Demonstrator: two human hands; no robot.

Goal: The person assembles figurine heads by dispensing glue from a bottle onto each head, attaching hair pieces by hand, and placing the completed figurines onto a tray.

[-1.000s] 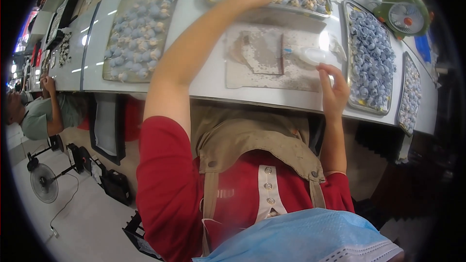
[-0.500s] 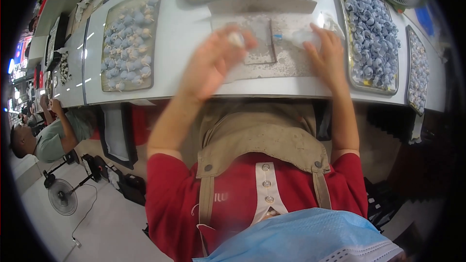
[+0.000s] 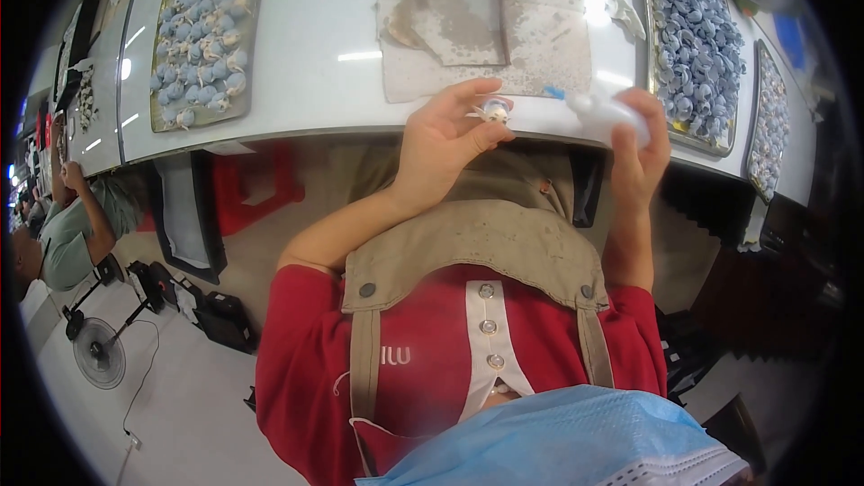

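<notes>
My left hand [image 3: 436,146] pinches a small white and blue-grey figurine [image 3: 494,112] between thumb and fingers, just above the table's near edge. Wrapped in my right hand [image 3: 648,151] is a translucent white squeeze bottle [image 3: 605,117]. Its blue tip [image 3: 554,92] points left toward the figurine, with a gap between them. Motion blurs the bottle slightly. Beyond both hands lies a stained pale sheet [image 3: 551,45] with a greyish square patch on it.
On the left stands a tray [image 3: 253,72] of blue-grey and cream figurines. A tray [image 3: 650,40] heaped with blue-grey curved pieces stands right, beside a narrower tray [image 3: 749,169] of pale pieces. A crumpled white scrap [image 3: 624,13] lies near the sheet. Another person [image 3: 76,229] sits far left.
My left hand has come nearer to me and right with the figurine. My right hand, open over the bottle before, has gripped it and brought it toward me. The view has shifted.
</notes>
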